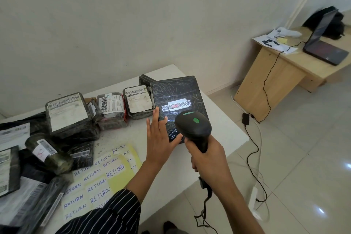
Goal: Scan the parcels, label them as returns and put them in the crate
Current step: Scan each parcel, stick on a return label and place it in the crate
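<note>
Now one scanner (192,127) sits gripped in right fingers (190,144); straight left fingers (152,125) steady one parcel (178,91).

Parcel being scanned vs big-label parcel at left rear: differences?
The scanned parcel is tipped up, steadied by the left hand; the big-label parcel lies on the pile. The scanned parcel carries only a narrow barcode strip, lit red under the scanner; the big-label parcel has a white label over most of its top. Both are wrapped in dark plastic.

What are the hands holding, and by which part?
The right hand grips the scanner by its handle. The left hand only steadies the black parcel, straight fingers on its lower left corner.
</note>
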### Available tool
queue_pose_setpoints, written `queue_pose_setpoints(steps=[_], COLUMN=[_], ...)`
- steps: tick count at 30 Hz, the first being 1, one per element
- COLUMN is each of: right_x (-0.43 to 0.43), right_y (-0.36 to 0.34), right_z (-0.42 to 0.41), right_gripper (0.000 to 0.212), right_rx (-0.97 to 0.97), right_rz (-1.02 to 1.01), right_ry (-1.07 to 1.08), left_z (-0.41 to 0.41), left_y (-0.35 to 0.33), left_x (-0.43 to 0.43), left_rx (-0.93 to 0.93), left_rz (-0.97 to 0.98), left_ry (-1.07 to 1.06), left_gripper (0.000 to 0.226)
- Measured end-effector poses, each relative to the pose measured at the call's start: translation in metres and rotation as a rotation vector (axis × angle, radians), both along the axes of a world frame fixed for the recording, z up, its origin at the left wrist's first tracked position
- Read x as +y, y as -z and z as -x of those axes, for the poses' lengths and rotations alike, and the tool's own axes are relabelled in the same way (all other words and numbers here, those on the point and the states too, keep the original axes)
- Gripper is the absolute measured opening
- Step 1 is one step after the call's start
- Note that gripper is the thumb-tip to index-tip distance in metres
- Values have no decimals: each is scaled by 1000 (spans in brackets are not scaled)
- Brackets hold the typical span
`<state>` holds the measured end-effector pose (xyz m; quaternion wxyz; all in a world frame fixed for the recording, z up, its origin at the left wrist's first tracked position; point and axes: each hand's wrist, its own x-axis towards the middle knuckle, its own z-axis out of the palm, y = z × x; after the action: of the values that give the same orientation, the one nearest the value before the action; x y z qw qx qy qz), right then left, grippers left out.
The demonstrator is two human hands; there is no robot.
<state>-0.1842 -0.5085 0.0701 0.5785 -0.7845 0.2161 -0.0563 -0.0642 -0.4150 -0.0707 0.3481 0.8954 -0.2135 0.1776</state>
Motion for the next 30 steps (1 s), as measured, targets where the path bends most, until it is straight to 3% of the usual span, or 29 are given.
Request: queue_pose_setpoints(steps=[30], right_x=[2], right_y=[-6], right_z=[11], right_gripper=[16], right_rx=[-4], right_rz=[10], right_ry=[15], left_z=[3], left_y=[-4], left_x=[-1], left_rx=[-5], left_rz=[-47], left_ry=[-18], left_gripper=[54])
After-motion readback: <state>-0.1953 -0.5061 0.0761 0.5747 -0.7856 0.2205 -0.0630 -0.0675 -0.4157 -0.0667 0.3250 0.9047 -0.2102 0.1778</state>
